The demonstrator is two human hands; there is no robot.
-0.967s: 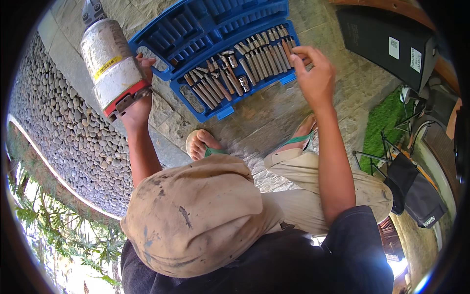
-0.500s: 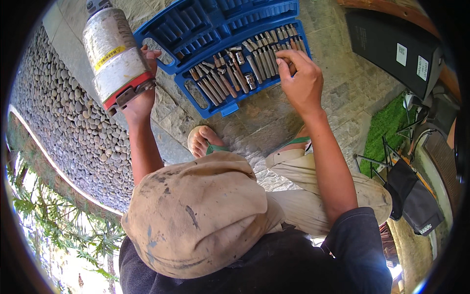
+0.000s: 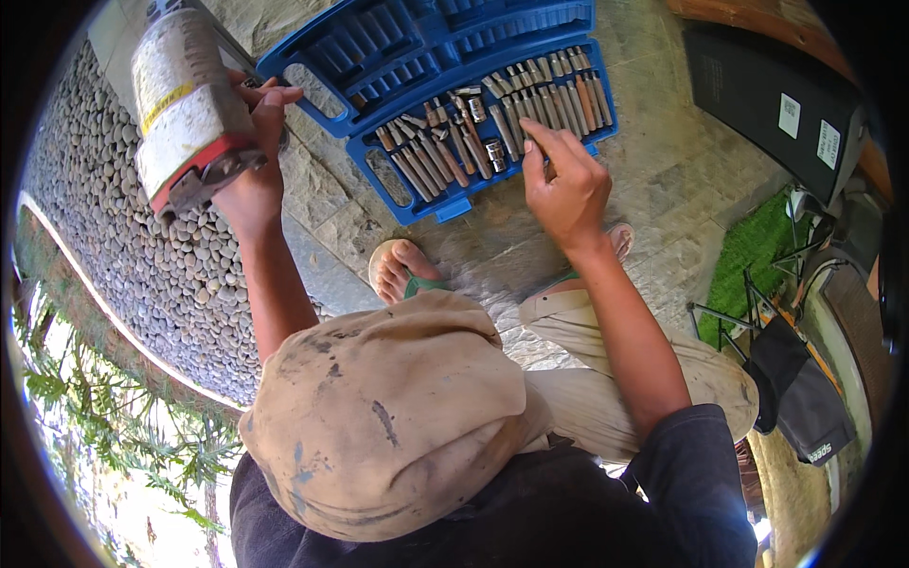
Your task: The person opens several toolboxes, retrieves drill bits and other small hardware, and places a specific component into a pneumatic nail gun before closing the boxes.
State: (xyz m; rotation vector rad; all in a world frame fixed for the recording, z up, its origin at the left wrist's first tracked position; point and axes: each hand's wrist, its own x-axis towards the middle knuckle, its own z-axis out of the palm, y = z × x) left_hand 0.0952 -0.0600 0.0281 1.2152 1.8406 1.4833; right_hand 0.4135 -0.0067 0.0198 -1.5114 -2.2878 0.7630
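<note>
"What takes up the most room?"

"The stone floor, with a pebble bed of rounded grey stones down its left side."

"And on the floor?"

"A blue case, lying wide open just ahead of the person's feet. Its slotted lid is on the far side, and the tray half with the latch is nearest the person."

"What's that bulky thing at upper left?"

"A scuffed white tool with a rounded body, a yellow label and a red band at its lower end. It's held up beside the case, to the left of the lid's handle opening."

"Held how?"

"The left hand is curled round it from the right, thumb and fingertips showing. The body hides the rest of the grip."

"And the other one?"

"The right hand is half closed at the front edge of the tray, index finger reaching to the metal rods. I can't tell whether it pinches anything."

"How do the rods lie?"

"Slanted side by side in two groups, a few of them copper-toned."

"Anything smaller?"

"Chrome sockets, between those groups."
</note>
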